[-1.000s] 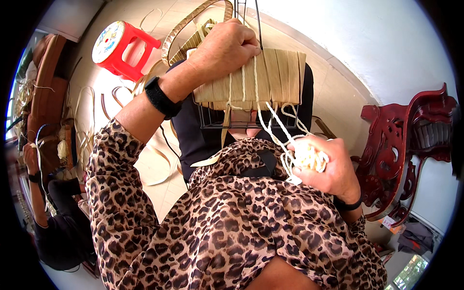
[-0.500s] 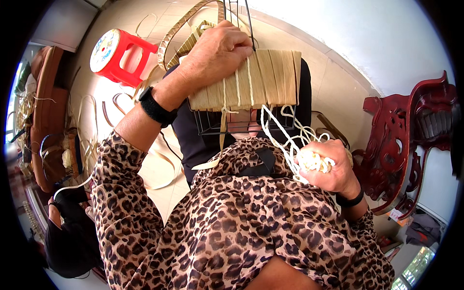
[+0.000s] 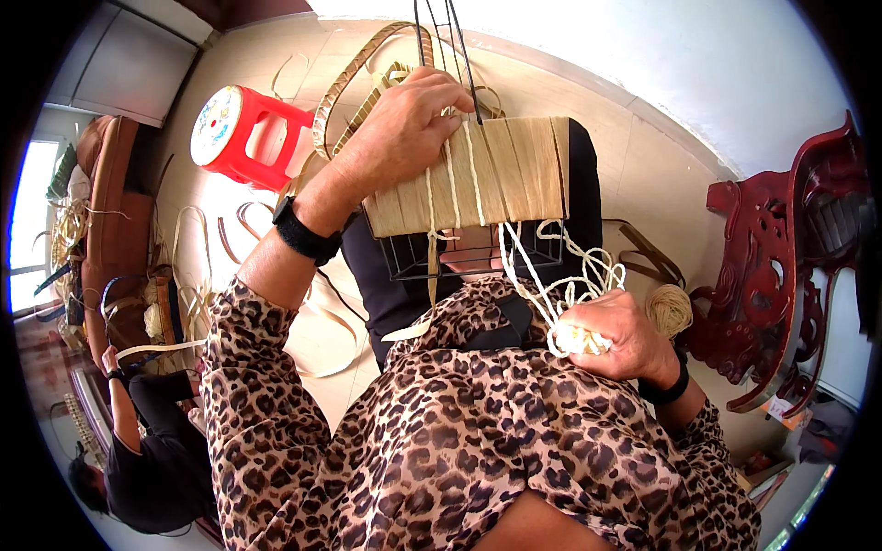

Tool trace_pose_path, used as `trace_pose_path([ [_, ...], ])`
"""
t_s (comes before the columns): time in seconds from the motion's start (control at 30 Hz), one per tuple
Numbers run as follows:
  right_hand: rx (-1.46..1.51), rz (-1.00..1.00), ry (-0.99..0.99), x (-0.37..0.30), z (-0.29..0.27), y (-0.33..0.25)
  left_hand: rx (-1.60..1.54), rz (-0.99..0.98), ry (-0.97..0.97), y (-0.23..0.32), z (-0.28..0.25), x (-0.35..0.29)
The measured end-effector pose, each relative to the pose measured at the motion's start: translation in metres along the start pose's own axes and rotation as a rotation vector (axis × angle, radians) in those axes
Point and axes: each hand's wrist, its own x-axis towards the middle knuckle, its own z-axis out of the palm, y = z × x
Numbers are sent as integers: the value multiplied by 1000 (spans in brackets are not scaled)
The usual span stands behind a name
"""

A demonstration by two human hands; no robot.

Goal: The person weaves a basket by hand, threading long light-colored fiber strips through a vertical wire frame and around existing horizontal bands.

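On my lap rests a black wire basket frame (image 3: 411, 260), one side covered by a panel of flat tan strips (image 3: 524, 165). White cords run across the panel at intervals. My left hand (image 3: 413, 119) lies over the panel's upper edge beside the upright wires, fingers curled and closed; what they pinch is hidden. My right hand (image 3: 620, 340) is closed round a bundle of white cord (image 3: 582, 341), held low at the right. Strands from this bundle stretch up to the panel's lower edge, and some loop loosely above the hand.
Beyond my left arm stands a red plastic stool (image 3: 253, 138). Tan strips (image 3: 317, 354) curl over the floor there. A ball of cord (image 3: 669, 310) sits by my right hand, near a carved dark-red wooden chair (image 3: 772, 266). Another person (image 3: 152, 450) in black is at the lower left.
The view has shifted, bringing more of the other person and the cord ball into sight. My right hand has moved slightly down with the cord bundle; my left hand stays at the panel's upper edge.
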Motion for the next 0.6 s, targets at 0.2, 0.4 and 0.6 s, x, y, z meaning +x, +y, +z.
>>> trace_pose_path([
  [0.2, 34, -97, 60, 8, -17, -7, -65, -8, 22, -2, 3, -1],
  [0.4, -291, -195, 120, 40, -52, -31, 18, 17, 42, 1, 3, -4],
  [0.6, -921, -500, 71, 91, -82, -53, -47, -66, 52, 15, 0, -4],
])
